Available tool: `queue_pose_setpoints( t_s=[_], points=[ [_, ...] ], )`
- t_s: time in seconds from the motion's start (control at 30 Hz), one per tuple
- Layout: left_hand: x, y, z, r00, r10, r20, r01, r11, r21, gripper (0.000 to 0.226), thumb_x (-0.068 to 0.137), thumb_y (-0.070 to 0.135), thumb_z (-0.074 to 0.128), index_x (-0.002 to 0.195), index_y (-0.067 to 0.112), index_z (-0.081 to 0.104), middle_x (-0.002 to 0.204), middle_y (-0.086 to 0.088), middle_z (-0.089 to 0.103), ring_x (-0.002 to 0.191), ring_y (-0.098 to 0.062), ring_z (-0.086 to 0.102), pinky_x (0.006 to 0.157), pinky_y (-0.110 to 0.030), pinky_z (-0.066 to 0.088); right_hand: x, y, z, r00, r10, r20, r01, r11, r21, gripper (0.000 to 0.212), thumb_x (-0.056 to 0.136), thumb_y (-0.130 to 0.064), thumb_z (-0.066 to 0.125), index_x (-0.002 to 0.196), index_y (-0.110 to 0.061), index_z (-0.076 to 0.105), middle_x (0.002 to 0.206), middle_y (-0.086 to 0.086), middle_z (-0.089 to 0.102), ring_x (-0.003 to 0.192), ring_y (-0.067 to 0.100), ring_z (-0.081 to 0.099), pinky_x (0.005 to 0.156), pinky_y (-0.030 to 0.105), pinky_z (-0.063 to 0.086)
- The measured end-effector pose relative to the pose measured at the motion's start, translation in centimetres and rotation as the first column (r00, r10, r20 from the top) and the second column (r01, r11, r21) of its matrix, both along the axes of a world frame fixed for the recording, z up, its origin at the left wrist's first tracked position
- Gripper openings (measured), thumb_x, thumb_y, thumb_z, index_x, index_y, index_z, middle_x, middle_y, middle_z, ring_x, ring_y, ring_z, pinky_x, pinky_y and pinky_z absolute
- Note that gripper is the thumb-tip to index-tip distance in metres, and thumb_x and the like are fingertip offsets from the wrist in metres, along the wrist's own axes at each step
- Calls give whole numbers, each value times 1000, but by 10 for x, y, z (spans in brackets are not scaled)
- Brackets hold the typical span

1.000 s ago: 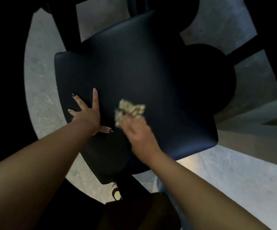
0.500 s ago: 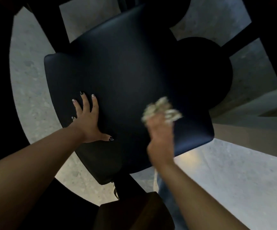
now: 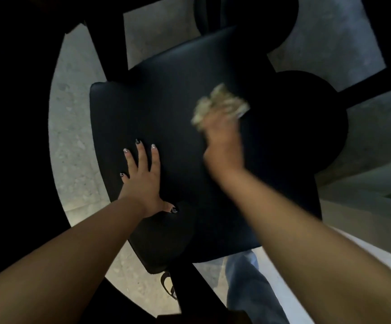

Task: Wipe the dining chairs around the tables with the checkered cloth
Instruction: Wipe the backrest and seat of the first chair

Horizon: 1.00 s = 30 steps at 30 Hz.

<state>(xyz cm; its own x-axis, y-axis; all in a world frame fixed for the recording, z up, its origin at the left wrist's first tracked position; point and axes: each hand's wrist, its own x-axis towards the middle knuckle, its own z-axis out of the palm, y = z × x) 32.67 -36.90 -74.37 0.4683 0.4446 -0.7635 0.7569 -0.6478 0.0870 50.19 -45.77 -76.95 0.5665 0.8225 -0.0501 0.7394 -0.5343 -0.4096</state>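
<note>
Left hand is laid flat on the near-left part of the black chair seat, fingers straight and spread, nothing gripped; likely placed there to steady the chair. Further right, the checkered cloth is bunched in the right hand, fingers curled over it, and pressed onto the seat's right-centre; heavily blurred. Unwiped-looking seat is left toward the far edge and right edge. Concrete floor lies open beyond the left edge; a dark round base crowds the right.

Dim, underexposed scene; black vignette swallows the corners. Pale floor catches the only light. Motion blur smears the right hand and cloth.
</note>
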Motion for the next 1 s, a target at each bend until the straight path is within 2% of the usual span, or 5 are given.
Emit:
queue_pose_setpoints(
  t_s=[0.17, 0.5, 0.73, 0.83, 1.0],
  points=[
    [0, -1, -1, 1000, -5, 9, 5, 1000, 11, 151, 58, 59, 84, 147, 16, -31, 147, -11, -46, 138, -46, -33, 111, -65, 19, -32, -22, 6, 881, 472, -14, -471, 881, 34, 41, 80, 5, 46, 118, 6, 63, 123, 26, 60, 112, 42, 58, 98, 55, 42],
    [1, -2, -1, 1000, 0, -2, 0, 1000, 6, 147, 65, 56, 81, 145, 14, -35, 146, -15, -47, 136, -47, -34, 114, -65, 14, 87, 90, -8, 960, -263, 98, 268, 962, -43, 67, 82, -1, 41, 147, -10, 31, 155, 11, 25, 144, 27, 17, 119, 38, 3],
    [6, 0, 2, 998, -41, -46, 41, 999, 8, 148, 65, 61, 79, 145, 8, -33, 147, -21, -43, 136, -52, -31, 112, -66, 19, -5, 38, -8, 850, 526, 10, -526, 850, 29, 58, 70, 16, 53, 125, 3, 58, 133, 26, 52, 124, 44, 48, 104, 58, 36],
    [9, 3, 3, 997, -39, -62, 37, 999, -28, 148, 65, 60, 80, 145, 8, -33, 147, -22, -44, 135, -52, -32, 112, -68, 17, 49, 32, -5, 952, 307, 24, -307, 952, 19, 58, 68, 16, 48, 123, 1, 61, 132, 25, 53, 122, 44, 49, 104, 48, 40],
    [12, 8, 7, 994, -49, -96, 42, 997, -72, 149, 63, 58, 82, 146, 10, -32, 147, -20, -44, 135, -51, -33, 113, -67, 14, 83, 93, -6, 995, -67, 75, 72, 995, -67, 71, 71, 3, 45, 141, -8, 43, 151, 14, 34, 141, 30, 25, 118, 37, 7]
  ],
)
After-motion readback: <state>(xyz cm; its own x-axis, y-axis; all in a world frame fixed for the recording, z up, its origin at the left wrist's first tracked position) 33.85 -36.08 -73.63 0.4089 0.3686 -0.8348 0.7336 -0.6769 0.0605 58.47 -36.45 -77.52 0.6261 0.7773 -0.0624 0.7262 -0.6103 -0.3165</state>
